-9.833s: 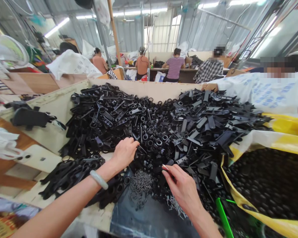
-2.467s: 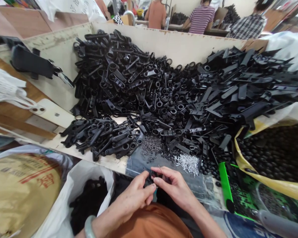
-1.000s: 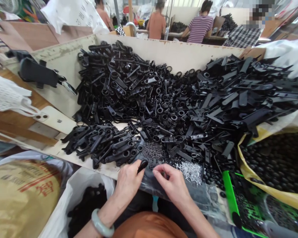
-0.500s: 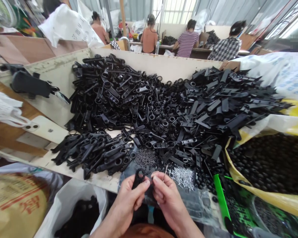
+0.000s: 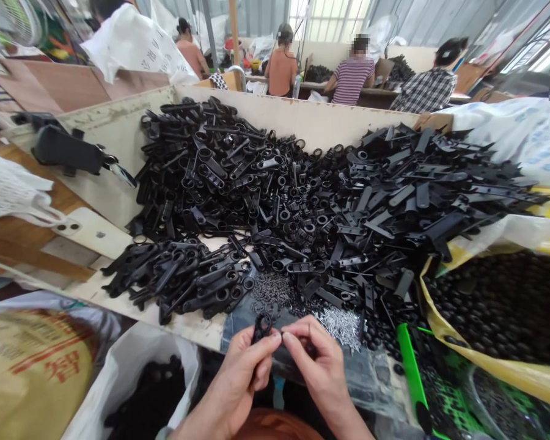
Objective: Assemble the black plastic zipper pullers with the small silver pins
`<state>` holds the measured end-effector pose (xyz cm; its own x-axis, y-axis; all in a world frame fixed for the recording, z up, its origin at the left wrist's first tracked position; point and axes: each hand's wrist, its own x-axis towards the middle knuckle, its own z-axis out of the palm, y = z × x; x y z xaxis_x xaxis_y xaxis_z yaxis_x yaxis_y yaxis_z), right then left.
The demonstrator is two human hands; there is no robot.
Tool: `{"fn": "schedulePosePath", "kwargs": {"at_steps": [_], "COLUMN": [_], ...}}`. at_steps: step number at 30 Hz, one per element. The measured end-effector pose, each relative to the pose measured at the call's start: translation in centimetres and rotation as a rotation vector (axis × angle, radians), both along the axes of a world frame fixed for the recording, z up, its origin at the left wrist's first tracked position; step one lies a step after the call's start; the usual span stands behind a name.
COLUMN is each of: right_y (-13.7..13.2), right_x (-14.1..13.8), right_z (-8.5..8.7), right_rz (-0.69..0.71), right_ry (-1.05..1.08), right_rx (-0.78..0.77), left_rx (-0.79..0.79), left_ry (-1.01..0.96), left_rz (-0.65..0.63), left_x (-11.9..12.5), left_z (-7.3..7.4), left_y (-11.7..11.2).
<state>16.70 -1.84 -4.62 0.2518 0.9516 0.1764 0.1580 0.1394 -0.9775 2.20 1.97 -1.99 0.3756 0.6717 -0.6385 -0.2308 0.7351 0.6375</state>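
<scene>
Left hand grips a ring-ended black part.

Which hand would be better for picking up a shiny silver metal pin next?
Right hand, probably: it's nearer the pile of shiny silver metal pins, though anything it pinches is too small to tell. The left hand is farther, gripping a ring-ended black plastic part.

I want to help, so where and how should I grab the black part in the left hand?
Probably pinch the black part by its looped top end, coming from the far side: that end sticks out, while the left hand has its grip around the lower end.
</scene>
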Motion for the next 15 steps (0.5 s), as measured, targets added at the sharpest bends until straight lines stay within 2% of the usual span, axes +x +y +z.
{"fn": "schedulePosePath", "kwargs": {"at_steps": [4,7,11,15], "right_y": [-0.4,-0.8,-1.0,-1.1], "right_x": [1.2,1.9,2.4,2.4], "right_z": [0.3,0.1,-0.1,-0.3], "right_rz": [0.059,0.085,0.082,0.055], "right_ry": [-0.205,-0.286,-0.338,-0.34], "right_rx": [0.141,0.19,0.188,0.139], "left_rx": [-0.067,-0.106,-0.114,-0.113], "left_ry": [-0.018,-0.031,-0.023,-0.004], "left_rz": [0.008,0.004,-0.028,-0.077], "left_x": [0.3,0.7,1.2,1.2], "left_z": [-0.2,-0.5,-0.5,0.4], "left_y": [-0.1,-0.2,-0.3,-0.2]}}
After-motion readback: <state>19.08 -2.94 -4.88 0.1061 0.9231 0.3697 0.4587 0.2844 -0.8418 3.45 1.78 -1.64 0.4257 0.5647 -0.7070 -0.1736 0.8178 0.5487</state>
